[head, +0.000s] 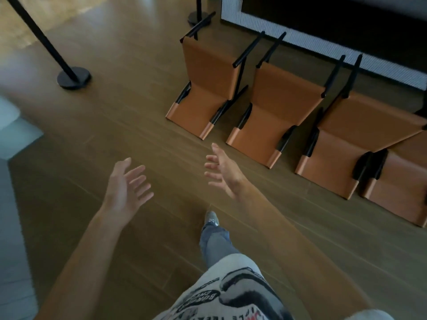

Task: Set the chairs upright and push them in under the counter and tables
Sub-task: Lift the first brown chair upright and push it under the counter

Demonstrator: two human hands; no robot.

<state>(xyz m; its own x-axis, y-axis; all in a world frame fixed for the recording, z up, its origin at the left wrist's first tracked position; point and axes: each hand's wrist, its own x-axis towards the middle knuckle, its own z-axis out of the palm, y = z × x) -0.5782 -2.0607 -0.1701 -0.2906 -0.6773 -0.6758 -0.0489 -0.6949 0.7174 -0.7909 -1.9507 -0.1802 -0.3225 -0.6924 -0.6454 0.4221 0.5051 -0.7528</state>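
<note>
A printed shirt fills six o'clock; beyond it the left hand and right hand reach forward, fingers spread and loose, holding nothing. Four tan chairs lie tipped in a row from twelve to three o'clock, legs toward the counter. The first chair, at one o'clock, looks like the next to be raised. Best grip both corners of its back edge and raise it straight, since its neighbour lies just beside. Open floor spreads from nine to eleven o'clock, apart from a stanchion base at ten.
</note>
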